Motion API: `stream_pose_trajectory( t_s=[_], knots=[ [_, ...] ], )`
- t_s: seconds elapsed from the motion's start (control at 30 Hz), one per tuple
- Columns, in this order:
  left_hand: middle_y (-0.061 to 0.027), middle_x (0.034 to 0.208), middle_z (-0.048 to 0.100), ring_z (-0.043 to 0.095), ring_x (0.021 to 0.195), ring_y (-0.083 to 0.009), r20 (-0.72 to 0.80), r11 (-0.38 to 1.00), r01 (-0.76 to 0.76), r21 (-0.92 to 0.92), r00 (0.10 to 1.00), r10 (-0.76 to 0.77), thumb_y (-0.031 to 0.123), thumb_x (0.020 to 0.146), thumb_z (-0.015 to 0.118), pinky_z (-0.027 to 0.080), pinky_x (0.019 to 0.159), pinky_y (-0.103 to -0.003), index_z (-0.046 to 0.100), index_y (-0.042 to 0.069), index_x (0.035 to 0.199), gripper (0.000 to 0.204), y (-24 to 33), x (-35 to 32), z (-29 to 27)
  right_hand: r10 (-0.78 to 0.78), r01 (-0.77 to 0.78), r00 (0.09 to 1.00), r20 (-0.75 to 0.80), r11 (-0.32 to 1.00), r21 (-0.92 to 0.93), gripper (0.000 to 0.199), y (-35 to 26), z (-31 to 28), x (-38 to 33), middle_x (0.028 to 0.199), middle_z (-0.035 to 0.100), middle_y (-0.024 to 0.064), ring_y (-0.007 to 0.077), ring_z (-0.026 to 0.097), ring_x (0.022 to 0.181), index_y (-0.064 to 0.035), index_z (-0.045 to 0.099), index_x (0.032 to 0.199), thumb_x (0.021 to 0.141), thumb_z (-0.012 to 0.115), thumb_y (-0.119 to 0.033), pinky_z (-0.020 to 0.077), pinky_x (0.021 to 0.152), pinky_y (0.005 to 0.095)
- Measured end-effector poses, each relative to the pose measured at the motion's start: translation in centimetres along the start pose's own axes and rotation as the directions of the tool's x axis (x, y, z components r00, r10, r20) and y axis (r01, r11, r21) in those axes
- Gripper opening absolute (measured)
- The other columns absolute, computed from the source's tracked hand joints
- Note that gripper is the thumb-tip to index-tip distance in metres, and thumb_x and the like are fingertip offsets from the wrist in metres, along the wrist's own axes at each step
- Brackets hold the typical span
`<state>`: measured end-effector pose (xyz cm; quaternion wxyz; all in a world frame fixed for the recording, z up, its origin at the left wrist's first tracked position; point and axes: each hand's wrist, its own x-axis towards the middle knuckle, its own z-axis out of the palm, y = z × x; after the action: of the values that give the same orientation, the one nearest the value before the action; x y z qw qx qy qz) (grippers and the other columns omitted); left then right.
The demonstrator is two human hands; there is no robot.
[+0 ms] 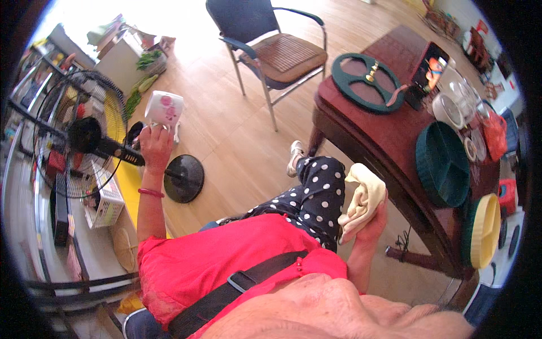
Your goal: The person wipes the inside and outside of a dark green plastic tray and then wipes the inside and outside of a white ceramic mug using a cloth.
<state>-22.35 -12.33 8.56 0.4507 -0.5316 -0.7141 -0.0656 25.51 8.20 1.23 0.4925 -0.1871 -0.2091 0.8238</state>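
Observation:
Stretched out to the left, my left hand (pixel 156 146) grips a white mug with a pink flower pattern (pixel 165 106). The mug is tilted, and just how my fingers hold it is partly hidden. A black standing fan (pixel 84 135) is close beside that hand. Near the table's edge, above my lap, my right hand (pixel 372 223) is closed round a crumpled cream cloth (pixel 364 195). The cloth bulges up past my fingers and hides some of them.
On the dark red table (pixel 389 141) lie a green divided ring (pixel 344 70), a dark green compartment tray (pixel 443 164), a yellow tray (pixel 484 231), a phone (pixel 432 68) and clear containers (pixel 449 110). A chair (pixel 291 56) stands ahead; shelves with a white basket (pixel 106 203) line the left.

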Motion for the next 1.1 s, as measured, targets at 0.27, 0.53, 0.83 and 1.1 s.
stream_pose_trajectory(
  t_s=[0.27, 0.53, 0.83, 1.1],
  knots=[
    [-0.0073, 0.054, 0.033, 0.033, 0.051, -0.0104, 0.453, 0.419, 0.651, -0.633, 0.751, -0.481, 0.019, 0.084, 0.065, 0.028, 0.046, -0.031, 0.042, 0.001, 0.06, 0.038, 9.9, 0.1, 1.1, 0.054, -0.009, 0.99, 0.13, 0.945, -0.327, 0.04, 3.5, 4.2, 2.9, 0.097, 0.06, 0.0126, 0.0253, 0.062, 0.078, -0.0106, 0.05, 0.11, 0.073, 0.052, 0.004, 0.0545, 0.059, 0.035],
    [-0.0074, 0.058, 0.044, 0.045, 0.053, -0.028, -0.073, 0.349, -0.101, -0.932, 0.993, 0.093, 0.006, 0.067, 0.071, 0.036, 0.05, -0.039, 0.043, 0.009, 0.058, 0.03, 24.9, 6.1, -1.8, -0.156, 0.567, 0.815, 0.558, 0.021, -0.823, 0.042, 7.7, 7.0, 5.3, 0.096, 0.061, 0.026, 0.0393, 0.062, 0.09, -0.0002, 0.053, 0.116, 0.086, 0.054, -0.03, 0.0484, 0.076, 0.0421],
    [-0.0141, 0.102, 0.055, 0.057, 0.083, -0.0263, -0.43, 0.272, -0.438, -0.857, 0.898, 0.091, 0.019, 0.06, 0.081, 0.047, 0.066, -0.036, 0.058, 0.006, 0.098, 0.046, 28.1, 8.7, -2.5, -0.127, 0.225, 0.973, 0.193, 0.709, -0.669, 0.042, 3.6, 6.1, 3.1, 0.094, 0.063, 0.0047, 0.0088, 0.056, 0.083, 0.0015, 0.061, 0.103, 0.091, 0.054, -0.038, 0.0471, 0.072, 0.0282],
    [-0.0139, 0.121, 0.054, 0.051, 0.112, -0.0203, 0.293, -0.807, 0.3, -0.509, 0.942, 0.165, 0.031, 0.073, 0.069, 0.039, 0.096, -0.034, 0.042, -0.003, 0.131, 0.073, 31.3, 9.3, -1.8, -0.297, 0.679, 0.731, 0.614, 0.234, -0.696, 0.047, 3.1, 7.8, 0.5, 0.107, 0.06, 0.0156, 0.0331, 0.057, 0.099, -0.0051, 0.057, 0.112, 0.092, 0.042, -0.046, 0.0443, 0.084, 0.0405]
  ],
)
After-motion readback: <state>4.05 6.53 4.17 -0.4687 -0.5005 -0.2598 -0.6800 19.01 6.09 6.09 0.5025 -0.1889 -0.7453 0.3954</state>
